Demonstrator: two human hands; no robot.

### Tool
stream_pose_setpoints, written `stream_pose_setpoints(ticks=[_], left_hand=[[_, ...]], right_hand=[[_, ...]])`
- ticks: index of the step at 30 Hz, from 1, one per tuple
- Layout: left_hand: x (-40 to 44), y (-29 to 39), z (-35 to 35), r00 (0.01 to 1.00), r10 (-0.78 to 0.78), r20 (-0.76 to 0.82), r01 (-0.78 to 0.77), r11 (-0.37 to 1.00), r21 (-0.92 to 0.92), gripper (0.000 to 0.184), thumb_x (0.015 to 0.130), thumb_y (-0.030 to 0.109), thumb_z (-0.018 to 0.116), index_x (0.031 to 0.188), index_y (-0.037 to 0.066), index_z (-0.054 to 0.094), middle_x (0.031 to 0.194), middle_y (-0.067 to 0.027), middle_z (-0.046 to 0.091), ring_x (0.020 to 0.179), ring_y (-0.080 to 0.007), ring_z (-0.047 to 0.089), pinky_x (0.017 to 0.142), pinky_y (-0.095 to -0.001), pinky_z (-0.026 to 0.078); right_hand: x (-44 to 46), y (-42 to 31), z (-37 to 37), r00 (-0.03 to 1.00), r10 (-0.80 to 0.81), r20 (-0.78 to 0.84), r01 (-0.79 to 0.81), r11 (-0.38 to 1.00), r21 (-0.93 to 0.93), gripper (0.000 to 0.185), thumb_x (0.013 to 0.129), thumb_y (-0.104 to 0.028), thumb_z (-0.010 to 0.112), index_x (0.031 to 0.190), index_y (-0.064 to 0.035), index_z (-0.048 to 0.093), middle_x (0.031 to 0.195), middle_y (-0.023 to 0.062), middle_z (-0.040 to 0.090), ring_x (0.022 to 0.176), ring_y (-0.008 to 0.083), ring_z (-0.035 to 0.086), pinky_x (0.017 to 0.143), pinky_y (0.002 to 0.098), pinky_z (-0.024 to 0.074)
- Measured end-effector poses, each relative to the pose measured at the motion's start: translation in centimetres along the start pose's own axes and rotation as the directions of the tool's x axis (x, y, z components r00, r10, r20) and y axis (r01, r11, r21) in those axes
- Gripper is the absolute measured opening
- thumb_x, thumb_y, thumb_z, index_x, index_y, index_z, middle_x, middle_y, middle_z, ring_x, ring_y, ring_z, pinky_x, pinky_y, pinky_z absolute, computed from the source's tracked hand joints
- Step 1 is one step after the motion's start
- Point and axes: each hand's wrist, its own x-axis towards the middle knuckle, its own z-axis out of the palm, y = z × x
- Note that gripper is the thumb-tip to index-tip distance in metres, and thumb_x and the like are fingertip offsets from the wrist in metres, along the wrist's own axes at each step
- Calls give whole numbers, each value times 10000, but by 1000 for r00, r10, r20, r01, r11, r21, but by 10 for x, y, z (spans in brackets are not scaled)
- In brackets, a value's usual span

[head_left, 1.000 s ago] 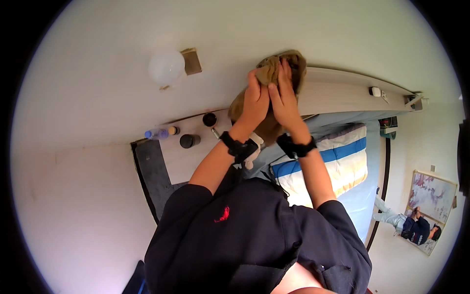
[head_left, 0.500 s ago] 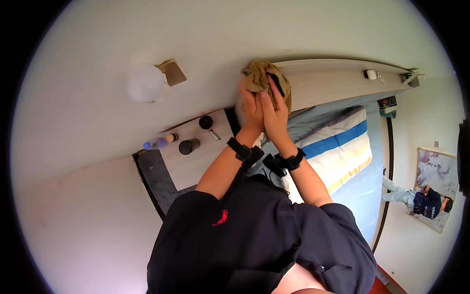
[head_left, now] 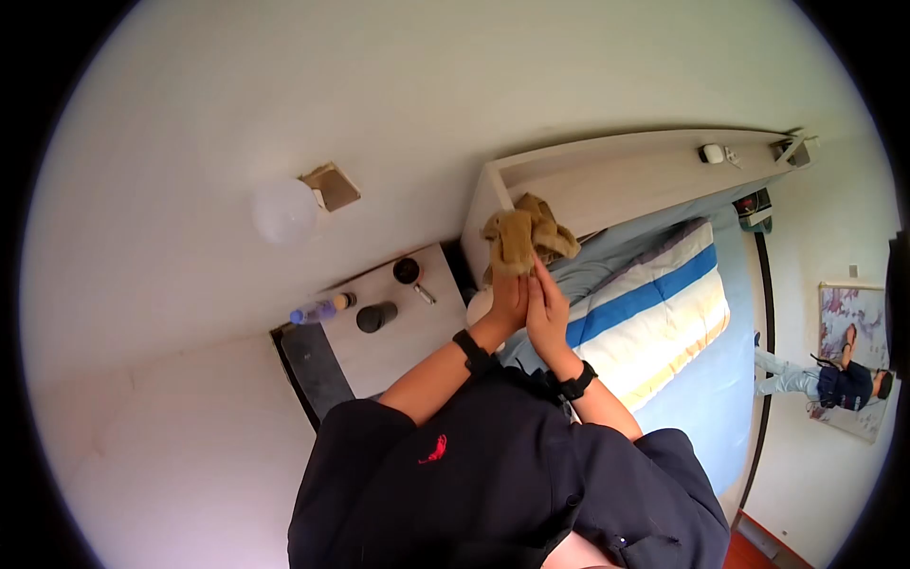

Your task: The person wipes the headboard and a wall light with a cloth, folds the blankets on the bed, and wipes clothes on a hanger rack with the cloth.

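A crumpled brown cloth (head_left: pixel 519 237) is bunched at the end of the headboard (head_left: pixel 588 180), over its near corner. My left hand (head_left: pixel 510 299) and my right hand (head_left: pixel 548 308) are side by side, fingers pressed around the lower part of the cloth. Both hold it, though the folds hide some of the fingertips. Each wrist wears a black band. Beneath my hands lies the blue-sheeted bed (head_left: pixel 697 379) with a folded striped quilt (head_left: pixel 654 313).
On the bedside table (head_left: pixel 360 356) stand a bottle (head_left: pixel 318 310), a dark cup (head_left: pixel 376 317) and a round dark container (head_left: pixel 407 271). A white wall lamp (head_left: pixel 284 211) juts out above. Small white items (head_left: pixel 711 153) rest on the headboard ledge. Another person (head_left: pixel 844 384) stands at far right.
Both hands have come down and closer to my body with the cloth, uncovering the headboard's corner. The cloth's folds have changed shape. The other person's arm has been raised.
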Motion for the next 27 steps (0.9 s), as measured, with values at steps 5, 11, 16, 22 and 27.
stream_pose_setpoints(ticks=[5,11,16,22,27], left_hand=[[-21,-6,-10,989,15,149,-46,978,204,441,928,265,408,1258,-24,369,1237,-227,407,1145,-403,398,981,-444,300],[-24,14,-80,832,-112,543,-63,954,292,497,841,241,586,1233,-4,404,1197,-202,417,1084,-350,444,925,-394,376],[23,70,-106,850,-207,485,82,961,265,626,806,408,633,1225,-9,426,1161,-146,491,1047,-231,511,866,-315,422],[40,114,-62,87,-610,787,874,426,233,395,893,427,521,1071,78,573,878,44,566,757,-59,513,539,-196,350],[29,108,-43,215,-637,740,511,719,471,341,870,373,575,866,39,646,680,46,567,596,-42,483,539,-202,392]], right_hand=[[-17,34,-17,993,112,46,-113,994,13,280,904,-104,487,1166,-21,546,1003,189,635,898,220,633,763,284,468],[-27,25,-53,991,95,99,-86,992,-96,236,905,-112,488,1102,-12,573,943,159,652,868,183,634,745,277,469],[-37,2,-72,986,-126,111,131,990,-43,232,875,-50,488,1080,-36,597,949,164,640,857,276,631,759,300,471],[-57,-15,-78,897,-381,224,371,925,85,422,842,35,489,1255,-49,463,1000,150,567,896,294,569,789,305,449],[-95,26,-93,993,-73,95,54,980,193,553,800,-18,549,1323,-72,377,941,170,558,891,280,564,791,310,454]])
